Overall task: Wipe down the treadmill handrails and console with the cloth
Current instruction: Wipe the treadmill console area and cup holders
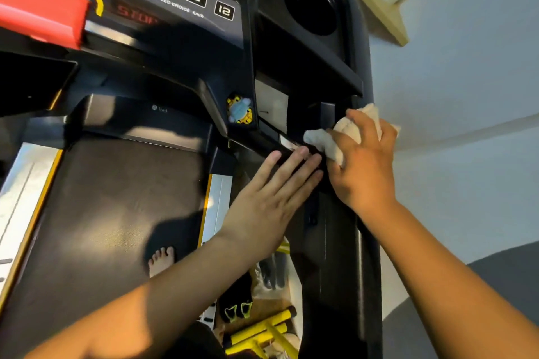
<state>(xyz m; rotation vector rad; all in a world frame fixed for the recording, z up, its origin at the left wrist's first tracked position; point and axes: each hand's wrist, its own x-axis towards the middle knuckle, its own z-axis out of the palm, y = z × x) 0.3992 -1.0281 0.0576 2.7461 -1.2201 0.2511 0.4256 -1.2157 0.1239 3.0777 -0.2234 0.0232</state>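
My right hand [364, 160] grips the bunched cloth [323, 137] in curled fingers and presses it onto the handrail [259, 143]. My left hand [271, 198] lies flat on the handrail just below, fingers straight, fingertips touching the cloth's lower edge. Much of the cloth is tucked under my right palm, and the handrail under both hands is hidden. Up-left of my hands the handrail runs bare toward the console [175, 38]. Right of the handrail, the wall [466, 81] stands near.
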